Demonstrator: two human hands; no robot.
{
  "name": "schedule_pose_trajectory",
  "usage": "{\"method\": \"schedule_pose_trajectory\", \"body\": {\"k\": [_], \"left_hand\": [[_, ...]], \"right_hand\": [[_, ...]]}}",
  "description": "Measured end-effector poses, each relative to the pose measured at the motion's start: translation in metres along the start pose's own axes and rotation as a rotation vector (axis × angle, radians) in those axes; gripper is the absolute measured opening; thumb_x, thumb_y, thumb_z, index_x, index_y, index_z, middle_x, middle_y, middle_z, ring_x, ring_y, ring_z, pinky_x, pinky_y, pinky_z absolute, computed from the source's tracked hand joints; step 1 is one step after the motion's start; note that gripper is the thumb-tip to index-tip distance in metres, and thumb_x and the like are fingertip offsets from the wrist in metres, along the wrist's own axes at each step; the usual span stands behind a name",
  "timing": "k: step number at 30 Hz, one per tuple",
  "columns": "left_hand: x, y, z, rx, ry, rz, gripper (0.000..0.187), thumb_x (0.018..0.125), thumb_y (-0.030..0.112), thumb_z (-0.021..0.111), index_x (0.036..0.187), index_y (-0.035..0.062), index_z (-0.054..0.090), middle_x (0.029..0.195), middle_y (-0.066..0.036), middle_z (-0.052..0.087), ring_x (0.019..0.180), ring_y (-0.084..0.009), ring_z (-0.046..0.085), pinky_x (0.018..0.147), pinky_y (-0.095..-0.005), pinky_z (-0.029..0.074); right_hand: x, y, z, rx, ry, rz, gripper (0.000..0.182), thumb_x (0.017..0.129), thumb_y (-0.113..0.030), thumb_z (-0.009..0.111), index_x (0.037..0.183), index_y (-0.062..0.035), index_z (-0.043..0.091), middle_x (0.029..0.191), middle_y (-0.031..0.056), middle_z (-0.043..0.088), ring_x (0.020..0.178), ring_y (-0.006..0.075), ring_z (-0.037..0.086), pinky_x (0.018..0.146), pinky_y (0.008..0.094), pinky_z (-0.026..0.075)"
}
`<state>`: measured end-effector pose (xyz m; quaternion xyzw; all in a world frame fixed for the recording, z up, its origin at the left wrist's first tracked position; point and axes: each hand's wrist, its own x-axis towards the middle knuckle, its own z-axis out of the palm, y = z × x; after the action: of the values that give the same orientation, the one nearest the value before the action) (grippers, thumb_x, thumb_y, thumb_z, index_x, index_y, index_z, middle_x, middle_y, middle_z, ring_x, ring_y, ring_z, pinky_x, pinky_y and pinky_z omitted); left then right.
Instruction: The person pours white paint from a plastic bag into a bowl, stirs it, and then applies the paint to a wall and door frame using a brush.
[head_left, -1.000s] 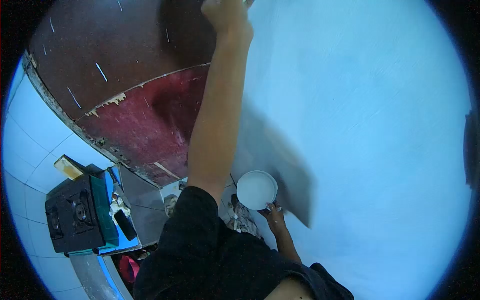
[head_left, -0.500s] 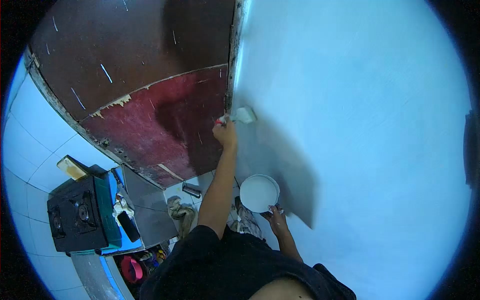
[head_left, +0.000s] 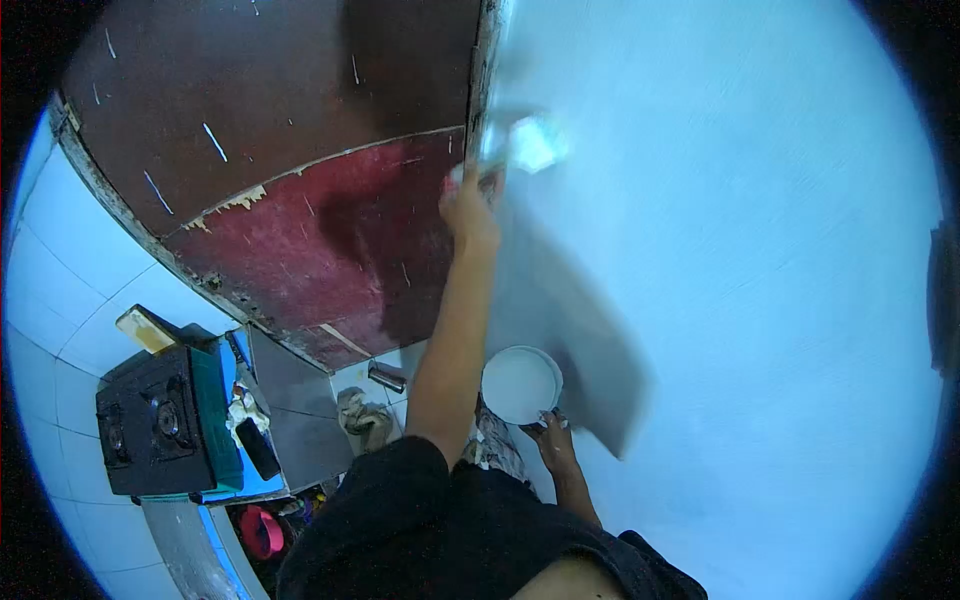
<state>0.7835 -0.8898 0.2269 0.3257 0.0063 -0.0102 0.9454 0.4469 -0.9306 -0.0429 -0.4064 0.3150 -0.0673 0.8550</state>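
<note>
Stretched up along the wall's edge, my left hand (head_left: pixel 470 205) is closed round the handle of a paintbrush (head_left: pixel 537 144). The wide, pale brush head is smeared by motion and lies over the white wall (head_left: pixel 760 250), just right of the door frame. Low down, my right hand (head_left: pixel 550 438) grips the near rim of a round bucket (head_left: pixel 559 385) of white paint, held close to the wall. Its fingers carry white smears.
Left of the wall's edge stands a brown and red door panel (head_left: pixel 400 220) with white streaks. A black gas stove (head_left: pixel 150 430) and a phone (head_left: pixel 258 448) lie at the left. A metal cylinder (head_left: pixel 386 377) and a rag (head_left: pixel 364 420) are on the floor.
My left hand has moved up and slightly right, bringing the paintbrush higher along the wall. My right hand and the bucket have hardly moved.
</note>
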Motion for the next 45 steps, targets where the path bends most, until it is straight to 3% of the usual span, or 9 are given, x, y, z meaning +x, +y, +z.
{"method": "schedule_pose_trajectory", "body": {"k": [4,9,18,21,26,32,36,40,45], "left_hand": [[0.001,-0.065,-0.096,0.066,0.182,-0.091,0.019,0.09,0.017,0.055,0.097,-0.001,0.056,0.087,-0.01,0.061,0.068,-0.019,0.061,0.06,-0.0252,0.051],[-0.01,-0.056,-0.078,0.872,0.155,0.408,0.02,0.088,0.015,0.057,0.083,-0.0035,0.062,0.069,-0.008,0.062,0.061,-0.0133,0.058,0.056,-0.0267,0.045],[-0.015,0.098,0.14,0.321,-0.171,0.647,0.02,0.087,0.013,0.058,0.086,-0.0065,0.06,0.077,-0.013,0.063,0.068,-0.0191,0.064,0.067,-0.0284,0.054],[-0.018,0.12,0.156,-0.108,-0.272,0.353,0.019,0.087,0.017,0.057,0.09,-0.002,0.059,0.08,-0.008,0.063,0.068,-0.0154,0.062,0.06,-0.022,0.051],[-0.012,0.039,0.064,-0.173,-0.174,0.033,0.024,0.09,0.014,0.053,0.107,-0.0031,0.051,0.099,-0.015,0.058,0.089,-0.0224,0.06,0.072,-0.03,0.055],[-0.026,-0.083,-0.128,0.103,0.292,-0.121,0.024,0.087,0.018,0.061,0.091,-0.0055,0.057,0.08,-0.008,0.061,0.067,-0.0176,0.06,0.06,-0.0266,0.049],[-0.022,-0.111,-0.156,0.451,0.225,0.165,0.023,0.086,0.016,0.059,0.076,-0.0045,0.06,0.07,-0.008,0.06,0.065,-0.0145,0.057,0.055,-0.0282,0.043],[-0.048,-0.044,-0.047,0.557,0.046,0.531,0.023,0.086,0.015,0.059,0.075,-0.0054,0.059,0.068,-0.007,0.059,0.062,-0.0121,0.054,0.055,-0.0282,0.041],[-0.083,0.065,0.071,0.248,-0.139,0.367,0.021,0.09,0.012,0.053,0.099,-0.0068,0.059,0.091,-0.011,0.061,0.08,-0.0158,0.061,0.071,-0.0298,0.053]], "right_hand": [[-0.017,-0.017,0.023,0.049,0.01,-0.076,0.058,0.085,-0.019,0.057,0.13,0.0015,0.027,0.125,0.0169,0.041,0.111,0.0374,0.047,0.094,0.0501,0.042],[0.019,0.039,-0.05,0.022,-0.061,-0.094,0.055,0.084,-0.017,0.058,0.128,-0.0003,0.029,0.124,0.0151,0.042,0.11,0.0356,0.049,0.094,0.0504,0.042],[-0.014,-0.011,0.008,0.005,0.09,-0.013,0.044,0.087,-0.017,0.054,0.124,0.0,0.036,0.121,0.0144,0.047,0.108,0.0347,0.05,0.092,0.048,0.044],[-0.012,-0.018,0.011,-0.004,0.01,-0.056,0.048,0.086,-0.017,0.055,0.125,0.0021,0.036,0.121,0.0153,0.047,0.108,0.0345,0.051,0.091,0.0476,0.044],[-0.007,-0.008,-0.001,0.062,0.022,-0.012,0.054,0.083,-0.017,0.057,0.128,0.001,0.033,0.123,0.0152,0.046,0.108,0.0333,0.051,0.092,0.048,0.044],[-0.003,0.02,-0.039,0.075,0.067,-0.022,0.057,0.082,-0.015,0.058,0.13,-0.0007,0.03,0.127,0.0142,0.042,0.113,0.0325,0.048,0.095,0.0487,0.042],[-0.031,-0.013,0.004,0.071,0.034,-0.076,0.052,0.082,-0.017,0.059,0.125,-0.0005,0.033,0.124,0.0132,0.041,0.113,0.0307,0.046,0.095,0.0494,0.041],[-0.025,-0.001,-0.004,0.011,0.062,-0.056,0.05,0.083,-0.019,0.059,0.123,0.0002,0.036,0.122,0.0135,0.043,0.112,0.0311,0.046,0.095,0.0493,0.04],[-0.029,-0.013,0.023,0.008,-0.015,-0.077,0.046,0.085,-0.02,0.057,0.121,0.0018,0.039,0.118,0.0146,0.047,0.108,0.0333,0.049,0.094,0.0486,0.041]]}}
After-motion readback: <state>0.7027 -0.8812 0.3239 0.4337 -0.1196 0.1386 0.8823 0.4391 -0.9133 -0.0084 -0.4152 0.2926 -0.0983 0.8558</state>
